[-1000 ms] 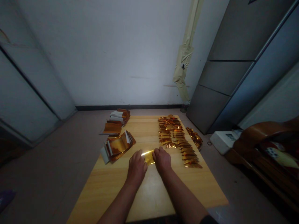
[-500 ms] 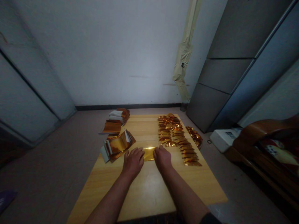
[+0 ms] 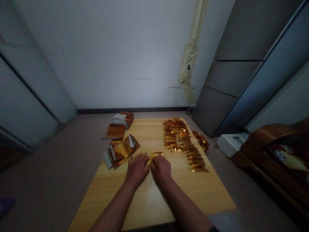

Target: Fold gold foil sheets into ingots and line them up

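My left hand [image 3: 137, 168] and my right hand [image 3: 160, 167] rest side by side on the wooden table [image 3: 154, 193], almost touching. Between and under their fingers lies a small sheet of gold foil paper [image 3: 154, 156]; only its far edge shows. The left hand's fingers lie flat and pressed on the sheet. My right hand's fingers curl down onto it.
A fanned stack of gold sheets [image 3: 122, 149] lies just left of my hands, two more stacks [image 3: 116, 131] behind it. Rows of folded gold pieces [image 3: 184, 145] run along the right side. A grey cabinet [image 3: 241, 71] and a wooden chair [image 3: 272, 145] stand to the right.
My right hand has moved left toward the left hand, covering most of the gold sheet, which now shows narrower than before.
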{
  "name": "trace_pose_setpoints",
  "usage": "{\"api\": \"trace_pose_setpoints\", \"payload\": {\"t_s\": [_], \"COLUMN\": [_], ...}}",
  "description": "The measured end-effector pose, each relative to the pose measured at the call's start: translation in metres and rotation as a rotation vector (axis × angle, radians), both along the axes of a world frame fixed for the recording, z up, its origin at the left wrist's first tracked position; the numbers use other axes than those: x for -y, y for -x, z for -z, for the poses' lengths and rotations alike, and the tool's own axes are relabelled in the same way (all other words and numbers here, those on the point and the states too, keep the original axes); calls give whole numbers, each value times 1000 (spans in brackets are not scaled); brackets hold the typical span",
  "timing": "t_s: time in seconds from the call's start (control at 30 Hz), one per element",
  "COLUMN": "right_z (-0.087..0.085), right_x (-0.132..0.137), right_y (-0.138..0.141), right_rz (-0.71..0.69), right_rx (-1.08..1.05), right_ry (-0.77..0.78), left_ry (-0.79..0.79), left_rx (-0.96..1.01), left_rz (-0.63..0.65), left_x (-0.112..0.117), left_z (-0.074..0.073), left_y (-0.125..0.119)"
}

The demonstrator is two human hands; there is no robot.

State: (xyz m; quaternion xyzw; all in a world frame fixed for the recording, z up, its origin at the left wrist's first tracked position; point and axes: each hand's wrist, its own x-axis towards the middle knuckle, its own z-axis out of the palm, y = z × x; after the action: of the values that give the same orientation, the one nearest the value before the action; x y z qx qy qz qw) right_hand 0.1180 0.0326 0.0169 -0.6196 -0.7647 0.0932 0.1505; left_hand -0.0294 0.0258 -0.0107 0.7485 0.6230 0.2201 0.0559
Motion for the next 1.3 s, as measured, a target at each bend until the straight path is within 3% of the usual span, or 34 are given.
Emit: {"api": "trace_pose_setpoints", "payload": {"t_s": [0.47,0.9,1.13,1.3], "right_z": [1,-6,-3,-6], "right_x": [0,-1,-1,0], "right_y": [-4,-34,-58,-58], "right_rz": [108,207,248,235], "right_rx": [-60,-135,-196,-348], "right_ry": [70,144,143,35], "left_ry": [5,14,43,73], "left_rx": [7,15,5,0], "left_rz": [-10,-8,-16,-16], "left_x": [1,1,-1,-1], "left_z": [0,-5,-4,-7], "left_y": [1,0,0,0]}}
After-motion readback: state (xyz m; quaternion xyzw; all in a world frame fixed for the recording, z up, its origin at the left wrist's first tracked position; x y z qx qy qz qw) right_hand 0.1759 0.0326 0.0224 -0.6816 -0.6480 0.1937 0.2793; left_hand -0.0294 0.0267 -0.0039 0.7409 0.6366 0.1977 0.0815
